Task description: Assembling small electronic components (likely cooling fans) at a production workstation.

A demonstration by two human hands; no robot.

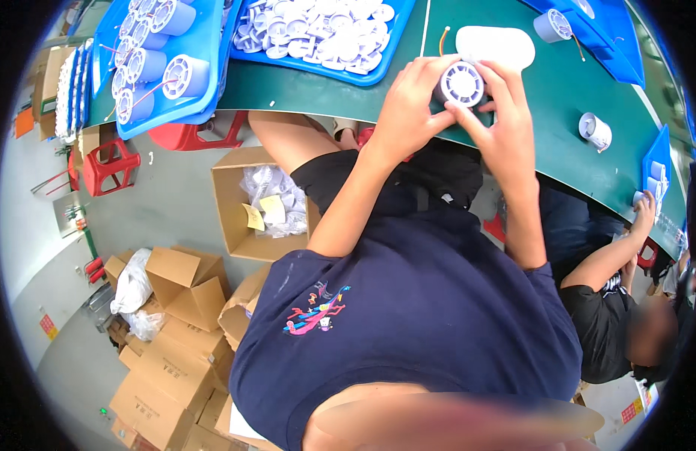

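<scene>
At the edge of the green work table (303, 86), you are gripping a small white round plastic fan-like part (462, 83) with both hands, and most of its body is hiding behind your fingers, so its length and long axis are hard to judge. Only its circular slotted face is showing, and it is pointing up toward the camera. Your left hand (408, 109) is wrapping around the part's left side with fingers curled shut on it; your right hand (505, 120) is closing on its right side, thumb pressing near the rim. Just beyond your hands a white oblong plastic piece (496, 45) is lying on the table. A blue plastic tray of small white parts (318, 34) is being cut off by the upper edge. At right, a co-worker's hand (644, 207) is resting at the table's rim.
</scene>
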